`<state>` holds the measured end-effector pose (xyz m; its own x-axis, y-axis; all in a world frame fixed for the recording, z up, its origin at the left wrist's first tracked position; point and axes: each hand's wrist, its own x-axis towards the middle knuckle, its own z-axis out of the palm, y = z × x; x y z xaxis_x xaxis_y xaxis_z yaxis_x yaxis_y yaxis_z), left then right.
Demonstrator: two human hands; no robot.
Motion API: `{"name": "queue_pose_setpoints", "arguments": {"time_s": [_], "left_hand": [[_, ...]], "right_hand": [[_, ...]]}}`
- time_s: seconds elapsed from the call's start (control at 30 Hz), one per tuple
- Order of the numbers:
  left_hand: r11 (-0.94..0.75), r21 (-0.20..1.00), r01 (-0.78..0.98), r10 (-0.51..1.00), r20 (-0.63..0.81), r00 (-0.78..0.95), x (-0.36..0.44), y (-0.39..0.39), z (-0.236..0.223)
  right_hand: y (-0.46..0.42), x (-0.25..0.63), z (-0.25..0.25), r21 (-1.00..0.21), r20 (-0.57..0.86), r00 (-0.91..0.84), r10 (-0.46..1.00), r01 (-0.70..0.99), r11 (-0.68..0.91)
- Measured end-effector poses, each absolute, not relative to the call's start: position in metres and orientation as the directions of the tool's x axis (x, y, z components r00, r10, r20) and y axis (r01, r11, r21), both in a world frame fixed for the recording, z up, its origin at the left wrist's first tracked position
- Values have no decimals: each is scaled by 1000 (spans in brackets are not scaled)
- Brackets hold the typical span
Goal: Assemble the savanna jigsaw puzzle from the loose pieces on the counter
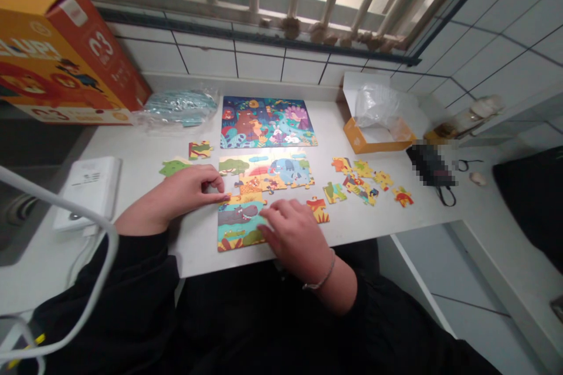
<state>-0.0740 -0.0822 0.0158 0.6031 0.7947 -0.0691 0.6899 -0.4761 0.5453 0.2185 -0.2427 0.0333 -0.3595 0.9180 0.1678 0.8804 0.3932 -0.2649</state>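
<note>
A partly assembled animal puzzle (pixel 275 174) lies on the white counter, with elephants at its upper right and a hippo section (pixel 240 218) at its lower left. At its left edge, my left hand (pixel 193 184) pinches thumb and fingertips together on a puzzle piece, largely hidden by the fingers. My right hand (pixel 294 231) hovers over or rests on the right side of the hippo section, its fingers curved and thumb apart, with nothing visible held. Beside it lies an orange-and-red piece (pixel 318 210). A green piece (pixel 173 167) is partly behind my left hand; another piece (pixel 200 149) lies above.
Several loose pieces (pixel 360 188) lie to the right. Behind is a picture sheet or finished puzzle (pixel 268 122). An orange box (pixel 380 143) holds clear plastic. Around the counter are a plastic bag (pixel 180 108), a large box (pixel 105 58), a white device (pixel 90 190) and a cable (pixel 112 246).
</note>
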Motion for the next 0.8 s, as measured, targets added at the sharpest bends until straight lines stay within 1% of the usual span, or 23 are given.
{"name": "queue_pose_setpoints", "arguments": {"time_s": [0.07, 0.13, 0.17, 0.2, 0.27, 0.4, 0.5, 0.6, 0.63, 0.7, 0.8], "left_hand": [[-476, 544, 691, 793, -74, 605, -74, -83, 18], [-470, 546, 693, 793, -82, 603, -73, -84, 19], [-466, 548, 694, 794, -86, 601, -73, -84, 19], [-463, 549, 695, 795, -89, 600, -73, -84, 19], [-458, 551, 698, 800, -87, 594, -73, -84, 20], [-451, 564, 692, 803, -83, 590, -72, -85, 22], [-445, 572, 689, 806, -79, 587, -71, -85, 23], [-444, 569, 692, 812, -72, 580, -71, -86, 23], [-446, 567, 692, 811, -71, 581, -71, -85, 22], [-451, 564, 691, 808, -71, 585, -71, -85, 21], [-459, 559, 691, 803, -72, 592, -72, -85, 21]], "right_hand": [[-235, 249, 37, -228, 177, -139, 974, 957, 178], [-229, 280, 35, -138, 173, 83, 981, 989, -60], [-227, 294, 33, -92, 164, 153, 975, 986, -139], [-226, 306, 30, -58, 155, 198, 968, 980, -192], [-226, 326, 21, -38, 135, 221, 966, 975, -218], [-226, 351, 7, -123, 144, 139, 980, 985, -122], [-224, 364, 6, -176, 159, 102, 982, 982, -73], [-222, 368, 13, -235, 218, 53, 975, 972, 0], [-223, 365, 16, -264, 241, 7, 970, 963, 58], [-227, 352, 22, -337, 260, -137, 956, 915, 222], [-235, 319, 28, -431, 215, -388, 896, 786, 444]]}}
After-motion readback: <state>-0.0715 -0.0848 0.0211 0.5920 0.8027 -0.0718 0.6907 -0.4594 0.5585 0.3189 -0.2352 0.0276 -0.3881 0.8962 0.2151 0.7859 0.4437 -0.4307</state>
